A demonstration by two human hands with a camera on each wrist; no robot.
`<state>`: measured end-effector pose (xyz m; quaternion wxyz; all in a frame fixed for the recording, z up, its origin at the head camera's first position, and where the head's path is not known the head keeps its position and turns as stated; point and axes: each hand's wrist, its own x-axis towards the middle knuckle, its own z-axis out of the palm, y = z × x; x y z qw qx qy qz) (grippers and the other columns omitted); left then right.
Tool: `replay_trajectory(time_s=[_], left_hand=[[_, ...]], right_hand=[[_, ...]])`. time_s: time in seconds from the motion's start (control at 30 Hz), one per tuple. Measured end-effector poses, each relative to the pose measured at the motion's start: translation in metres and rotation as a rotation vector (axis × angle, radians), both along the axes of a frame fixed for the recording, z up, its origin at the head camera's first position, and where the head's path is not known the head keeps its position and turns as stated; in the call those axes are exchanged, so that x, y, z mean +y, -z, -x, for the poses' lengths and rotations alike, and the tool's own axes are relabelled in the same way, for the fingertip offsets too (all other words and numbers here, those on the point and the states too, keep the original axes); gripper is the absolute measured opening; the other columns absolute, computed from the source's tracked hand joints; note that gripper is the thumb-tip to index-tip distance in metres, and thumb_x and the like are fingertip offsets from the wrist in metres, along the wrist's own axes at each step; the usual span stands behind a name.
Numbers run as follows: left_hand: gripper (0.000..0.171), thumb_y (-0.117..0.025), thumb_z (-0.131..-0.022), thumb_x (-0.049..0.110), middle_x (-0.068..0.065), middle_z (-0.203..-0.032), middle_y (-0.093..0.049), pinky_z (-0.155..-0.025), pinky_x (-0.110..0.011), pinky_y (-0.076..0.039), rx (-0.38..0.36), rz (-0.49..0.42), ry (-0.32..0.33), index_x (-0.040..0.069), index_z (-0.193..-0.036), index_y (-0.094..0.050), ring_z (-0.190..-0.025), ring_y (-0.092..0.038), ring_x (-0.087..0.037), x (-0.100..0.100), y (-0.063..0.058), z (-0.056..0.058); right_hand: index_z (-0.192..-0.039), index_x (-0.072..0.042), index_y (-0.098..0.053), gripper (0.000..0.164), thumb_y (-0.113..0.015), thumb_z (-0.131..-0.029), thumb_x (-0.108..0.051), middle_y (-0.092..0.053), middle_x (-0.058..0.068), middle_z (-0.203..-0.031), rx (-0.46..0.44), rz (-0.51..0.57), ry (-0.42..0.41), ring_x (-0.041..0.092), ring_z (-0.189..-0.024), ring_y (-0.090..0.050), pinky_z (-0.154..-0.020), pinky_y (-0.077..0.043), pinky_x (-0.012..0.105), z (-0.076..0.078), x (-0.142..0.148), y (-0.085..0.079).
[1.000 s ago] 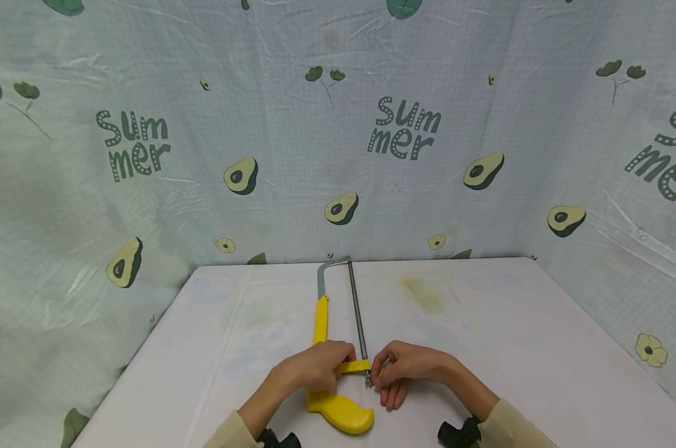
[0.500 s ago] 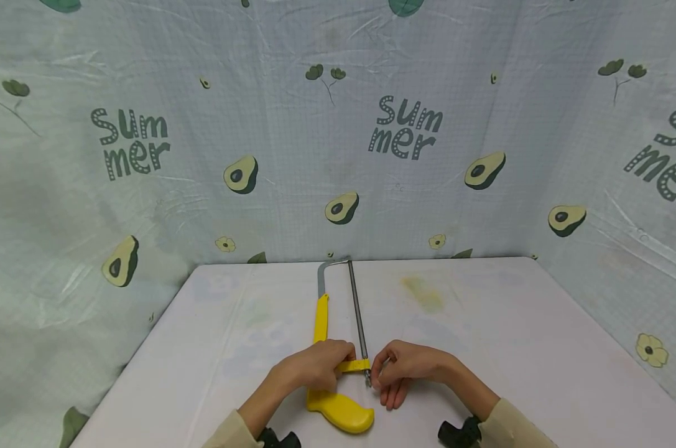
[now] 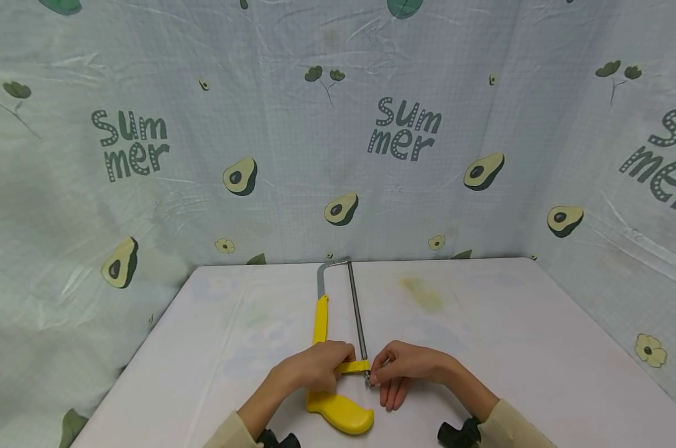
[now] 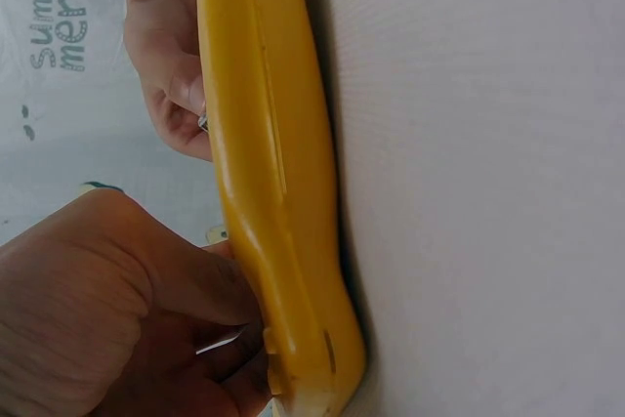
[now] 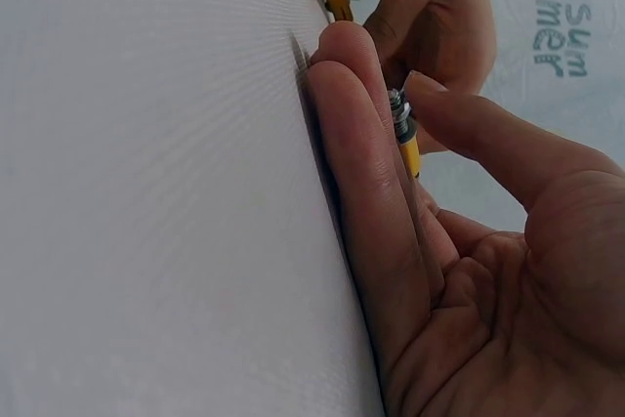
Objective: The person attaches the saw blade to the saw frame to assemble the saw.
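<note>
A hacksaw [image 3: 320, 318] with a yellow frame lies on the white table, its grey bow pointing away from me. Its yellow handle [image 3: 346, 415] is nearest to me and fills the middle of the left wrist view. My left hand [image 3: 319, 366] grips the frame just beyond the handle. Along the right side runs the thin metal blade bar [image 3: 357, 305], into a yellow holder [image 3: 352, 367]. At the holder's near end sits a small metal wing nut [image 5: 398, 109]. The thumb and forefinger of my right hand [image 3: 407, 364] pinch it, while its other fingers rest on the table.
The white table [image 3: 483, 323] reaches back to a pale printed curtain [image 3: 293, 124], which stands behind it and on both sides. A yellowish stain [image 3: 423, 294] marks the tabletop right of the saw. Black wrist mounts [image 3: 459, 433] sit by the sleeves.
My right thumb and fingertip have shifted slightly at the wing nut and closed in on it. The left hand and the hacksaw stay in place.
</note>
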<state>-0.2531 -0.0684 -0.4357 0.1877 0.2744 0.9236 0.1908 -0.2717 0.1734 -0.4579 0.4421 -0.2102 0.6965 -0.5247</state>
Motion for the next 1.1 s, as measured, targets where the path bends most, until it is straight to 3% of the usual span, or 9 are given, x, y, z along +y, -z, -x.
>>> replay_trajectory(time_s=[0.7,1.1], left_hand=[[0.039,-0.074,-0.081,-0.006,0.010,-0.089,-0.057,-0.074,-0.020,-0.046,0.006,-0.007,0.004,0.021,-0.106,-0.061,-0.080,-0.051,-0.006,-0.0014,-0.0014,-0.0034],[0.039,-0.073,-0.082,-0.004,0.012,-0.092,-0.057,-0.082,-0.021,-0.046,0.022,0.010,0.014,0.022,-0.107,-0.060,-0.084,-0.051,-0.005,-0.0021,-0.0038,-0.0044]], right_hand=[[-0.107,0.001,-0.070,0.023,-0.066,-0.097,-0.020,-0.075,0.007,-0.075,-0.008,0.013,-0.002,0.012,-0.062,-0.074,-0.058,-0.059,0.026,-0.0010,-0.0001,0.0025],[-0.106,0.000,-0.073,0.032,-0.069,-0.098,-0.030,-0.075,0.006,-0.073,0.011,0.011,-0.003,0.011,-0.059,-0.073,-0.057,-0.059,0.026,-0.0030,-0.0023,-0.0004]])
